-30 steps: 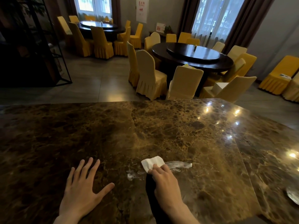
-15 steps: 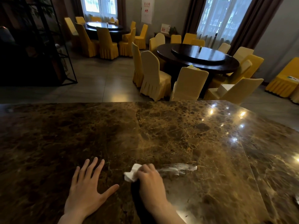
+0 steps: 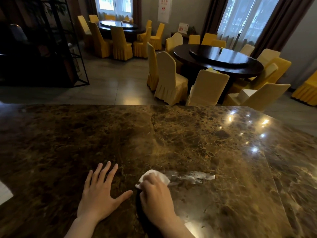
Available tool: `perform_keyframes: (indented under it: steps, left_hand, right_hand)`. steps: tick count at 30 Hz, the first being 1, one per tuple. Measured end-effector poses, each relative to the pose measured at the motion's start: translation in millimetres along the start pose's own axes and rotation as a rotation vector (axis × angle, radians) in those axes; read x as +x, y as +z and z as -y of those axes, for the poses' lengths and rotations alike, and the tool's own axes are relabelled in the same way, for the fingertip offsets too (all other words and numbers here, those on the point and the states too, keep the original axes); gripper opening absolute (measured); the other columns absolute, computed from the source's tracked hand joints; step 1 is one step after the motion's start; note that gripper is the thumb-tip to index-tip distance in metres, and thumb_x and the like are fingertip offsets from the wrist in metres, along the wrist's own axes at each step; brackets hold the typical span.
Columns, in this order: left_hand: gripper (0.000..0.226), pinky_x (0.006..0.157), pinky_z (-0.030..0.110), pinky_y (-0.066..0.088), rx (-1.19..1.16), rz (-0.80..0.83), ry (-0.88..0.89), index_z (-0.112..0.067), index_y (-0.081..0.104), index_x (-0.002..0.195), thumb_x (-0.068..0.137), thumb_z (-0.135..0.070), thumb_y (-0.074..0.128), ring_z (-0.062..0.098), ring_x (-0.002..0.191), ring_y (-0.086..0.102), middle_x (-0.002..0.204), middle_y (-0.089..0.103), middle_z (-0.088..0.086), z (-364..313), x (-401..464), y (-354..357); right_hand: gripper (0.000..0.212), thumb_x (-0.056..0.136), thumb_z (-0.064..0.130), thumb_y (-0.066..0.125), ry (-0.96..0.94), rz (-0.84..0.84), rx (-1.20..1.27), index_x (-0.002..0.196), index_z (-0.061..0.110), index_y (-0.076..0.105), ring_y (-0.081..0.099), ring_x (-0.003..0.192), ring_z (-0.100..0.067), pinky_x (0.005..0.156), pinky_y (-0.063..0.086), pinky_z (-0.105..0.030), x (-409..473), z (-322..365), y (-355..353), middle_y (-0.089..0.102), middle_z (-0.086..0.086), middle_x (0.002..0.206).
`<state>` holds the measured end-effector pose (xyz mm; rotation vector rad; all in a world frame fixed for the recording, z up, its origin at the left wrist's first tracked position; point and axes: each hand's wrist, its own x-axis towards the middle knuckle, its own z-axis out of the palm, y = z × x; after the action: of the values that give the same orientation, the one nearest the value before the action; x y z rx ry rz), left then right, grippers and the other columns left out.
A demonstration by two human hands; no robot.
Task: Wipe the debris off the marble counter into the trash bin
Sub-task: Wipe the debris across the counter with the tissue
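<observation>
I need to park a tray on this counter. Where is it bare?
Bare marble counter runs from the hands to the far edge, and left of the flat left hand. Crowded: the right hand pressing a white tissue, with a white smear to its right.

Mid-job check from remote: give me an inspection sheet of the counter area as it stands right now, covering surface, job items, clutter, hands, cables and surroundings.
Surface: marble counter, glossy, brown-veined, with light glare at the right.
Job's things: white wipe pressed under the right hand; whitish smear lies on the stone just right of it. Trash bin: not seen.
Clutter: nothing seen on the counter beyond the smear.
Hands: left hand flat, fingers spread, bracing on the counter; right hand closed over the wipe.
Cables: nothing seen.
Surroundings: dining room behind, round dark table ringed by yellow-covered chairs, black metal shelf frame at left.
</observation>
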<state>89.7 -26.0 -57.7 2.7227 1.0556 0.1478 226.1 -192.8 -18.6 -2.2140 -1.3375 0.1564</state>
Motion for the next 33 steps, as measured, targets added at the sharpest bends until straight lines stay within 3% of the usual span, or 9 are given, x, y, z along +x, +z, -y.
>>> perform_keyframes:
  steps: [3,7,10,15,18,20,25,30,33]
  left_hand:
    - [0.116,0.128,0.047,-0.004,0.001,-0.01,0.003,-0.037,0.011,0.16,0.066,-0.105,0.02,0.014,0.155,-0.009,0.17,0.007,-0.008,0.9,-0.3,0.3]
    - [0.117,0.128,0.046,-0.007,-0.006,-0.006,-0.009,-0.038,0.008,0.16,0.064,-0.106,0.018,0.014,0.155,-0.013,0.17,0.004,-0.009,-2.0,-1.1,-2.4]
    - [0.119,0.128,0.047,-0.007,0.002,0.007,-0.016,-0.038,0.005,0.16,0.063,-0.106,0.016,0.014,0.155,-0.014,0.17,0.002,-0.009,-3.6,-1.1,-5.2]
    - [0.12,0.127,0.046,-0.009,0.007,0.04,-0.02,-0.04,-0.002,0.159,0.06,-0.107,0.011,0.013,0.154,-0.018,0.17,-0.005,-0.01,-5.5,0.7,-8.8]
    - [0.122,0.128,0.046,-0.009,0.019,0.052,-0.026,-0.04,-0.003,0.159,0.057,-0.108,0.008,0.014,0.154,-0.017,0.17,-0.006,-0.009,-6.6,1.2,-11.6]
    - [0.124,0.128,0.045,-0.009,0.018,0.049,-0.03,-0.039,-0.001,0.159,0.056,-0.108,0.007,0.014,0.155,-0.015,0.17,-0.005,-0.009,-8.2,0.4,-12.4]
    - [0.124,0.128,0.046,-0.008,0.019,0.05,-0.03,-0.039,-0.001,0.159,0.055,-0.108,0.006,0.015,0.155,-0.015,0.17,-0.004,-0.009,-9.2,0.3,-13.0]
    - [0.125,0.128,0.046,-0.004,0.015,0.04,-0.03,-0.039,0.0,0.159,0.054,-0.108,0.008,0.015,0.155,-0.011,0.17,-0.002,-0.009,-9.8,0.8,-13.2]
    - [0.125,0.128,0.046,-0.005,0.019,0.047,-0.034,-0.04,0.0,0.159,0.055,-0.108,0.008,0.015,0.155,-0.011,0.17,-0.002,-0.009,-9.4,0.4,-12.6]
  right_hand:
    - [0.019,0.089,0.019,0.054,-0.056,0.002,-0.042,0.102,0.022,0.067,0.056,0.099,-0.011,0.074,0.053,-0.029,-14.1,-12.1,-5.4,0.059,0.009,0.109]
    - [0.007,0.094,0.02,0.065,0.266,-0.223,-0.115,0.093,0.019,0.072,0.065,0.089,-0.021,0.066,0.055,-0.039,-19.0,-61.2,-38.2,0.068,0.004,0.101]
    - [0.014,0.095,0.022,0.067,0.446,-0.324,-0.087,0.084,0.019,0.075,0.067,0.084,-0.022,0.065,0.054,-0.038,-10.4,-78.7,-51.6,0.069,0.003,0.092]
    - [0.021,0.084,0.007,0.066,0.225,-0.134,-0.031,0.089,0.027,0.068,0.062,0.09,-0.009,0.068,0.053,-0.032,-9.1,-34.5,-15.1,0.063,0.011,0.101]
    - [0.015,0.085,0.016,0.066,0.044,-0.038,-0.013,0.091,0.029,0.063,0.059,0.095,-0.009,0.06,0.052,-0.032,-18.6,-26.9,-7.1,0.062,0.012,0.097]
    - [0.008,0.087,0.021,0.07,0.092,-0.114,-0.011,0.091,0.027,0.065,0.058,0.098,-0.01,0.064,0.054,-0.032,-22.7,-42.9,-20.0,0.065,0.012,0.096]
    - [0.025,0.086,-0.002,0.071,0.409,-0.35,-0.077,0.107,0.01,0.073,0.059,0.098,-0.026,0.069,0.055,-0.038,-18.6,-91.6,-56.1,0.061,-0.006,0.106]
    - [0.024,0.083,0.003,0.074,0.265,-0.23,0.038,0.098,0.022,0.077,0.061,0.09,-0.011,0.074,0.049,-0.026,-15.5,-72.4,-52.3,0.073,0.007,0.092]
    - [0.021,0.081,0.01,0.08,0.402,-0.462,0.081,0.094,0.026,0.078,0.062,0.084,-0.014,0.068,0.048,-0.031,-14.0,-95.6,-76.6,0.074,0.005,0.088]
